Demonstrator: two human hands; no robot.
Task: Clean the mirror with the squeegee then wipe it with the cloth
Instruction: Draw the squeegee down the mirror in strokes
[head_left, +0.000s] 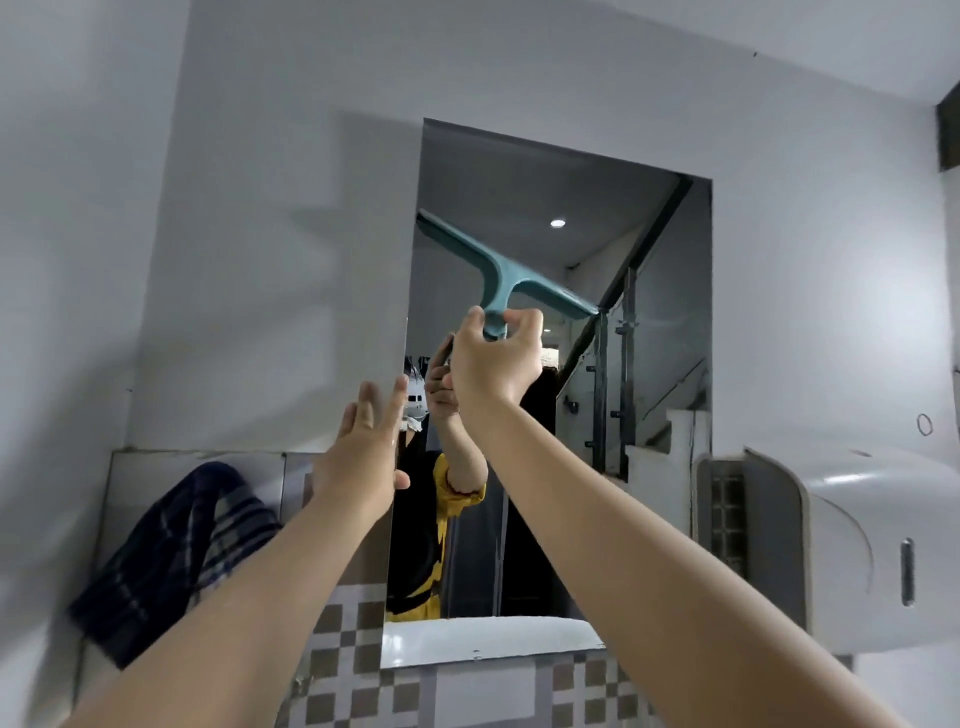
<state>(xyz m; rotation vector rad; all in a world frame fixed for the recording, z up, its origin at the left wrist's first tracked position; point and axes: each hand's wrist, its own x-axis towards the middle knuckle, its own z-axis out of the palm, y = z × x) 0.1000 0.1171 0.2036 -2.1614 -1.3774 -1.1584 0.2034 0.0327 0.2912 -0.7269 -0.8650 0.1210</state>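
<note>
The right hand (493, 358) grips the short handle of the teal squeegee (506, 270), fingers and thumb curled round it; the blade stands above the hand, toward 12 o'clock from the knuckles, and it lies slanted, its left end higher at about 10 o'clock and its right end lower at about 4 o'clock; I judge it is held so to set the rubber edge on the upper half of the mirror (649, 364) for a stroke; whether the edge touches the glass I cannot tell. The left hand (366, 452) is open, fingers straight, flat at the mirror's left edge, at about 8 o'clock from the squeegee; probably it steadies the panel. The dark checked cloth (171, 551) hangs on the wall at 8 o'clock from this hand, apart from both hands, waiting for the wiping step.
</note>
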